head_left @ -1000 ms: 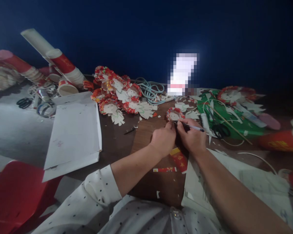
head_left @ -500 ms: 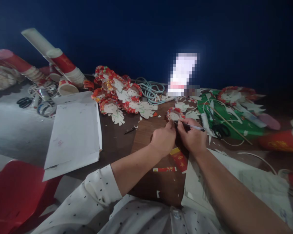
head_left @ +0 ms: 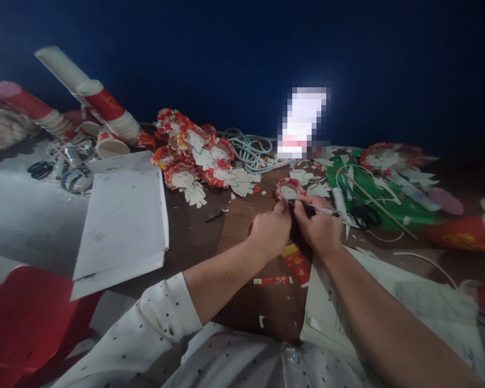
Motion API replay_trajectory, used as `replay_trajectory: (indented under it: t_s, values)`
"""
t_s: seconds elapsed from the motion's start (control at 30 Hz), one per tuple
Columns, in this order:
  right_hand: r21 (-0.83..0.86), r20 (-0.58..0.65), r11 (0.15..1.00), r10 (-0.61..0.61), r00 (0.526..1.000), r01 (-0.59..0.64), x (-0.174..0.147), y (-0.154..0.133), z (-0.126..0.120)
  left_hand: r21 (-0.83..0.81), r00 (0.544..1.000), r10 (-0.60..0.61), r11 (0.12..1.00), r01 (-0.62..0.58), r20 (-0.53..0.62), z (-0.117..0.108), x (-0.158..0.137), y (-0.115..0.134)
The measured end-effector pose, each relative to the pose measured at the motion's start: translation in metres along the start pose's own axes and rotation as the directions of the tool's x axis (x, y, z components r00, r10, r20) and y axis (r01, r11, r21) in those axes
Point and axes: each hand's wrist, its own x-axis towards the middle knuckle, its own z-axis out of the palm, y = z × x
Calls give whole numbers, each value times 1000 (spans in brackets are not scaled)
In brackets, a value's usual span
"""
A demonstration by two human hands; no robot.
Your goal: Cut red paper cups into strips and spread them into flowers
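Brown table (head_left: pixel 239 223); red-rimmed paper figure (head_left: pixel 289 191) just beyond curled hands (head_left: pixel 271 231) (head_left: pixel 321 229), pen (head_left: pixel 324 210) in the right, left's hold unclear.

Spread across the worktop (head_left: pixel 194 237)

With cups (head_left: pixel 109 105) behind paper (head_left: pixel 121 231) at left, then, rightward, cut-outs (head_left: pixel 204 156), cable (head_left: pixel 250 151), and scissors (head_left: pixel 366 217) right of the right hand (head_left: pixel 319 226).

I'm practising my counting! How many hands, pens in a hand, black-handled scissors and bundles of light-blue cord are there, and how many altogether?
Hands: 2 (left hand, right hand)
Pen in a hand: 1
Black-handled scissors: 2 (left pair, right pair)
Light-blue cord bundle: 1
Total: 6
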Motion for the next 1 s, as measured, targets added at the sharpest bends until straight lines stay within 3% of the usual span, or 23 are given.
replay_trajectory:
  t_s: [1.0]
  values:
    - [9, -38, 999, -43, 998, 43, 0, 1, 1, 13, 1000, 4, 1000, -4, -6, -1, -1, 0]
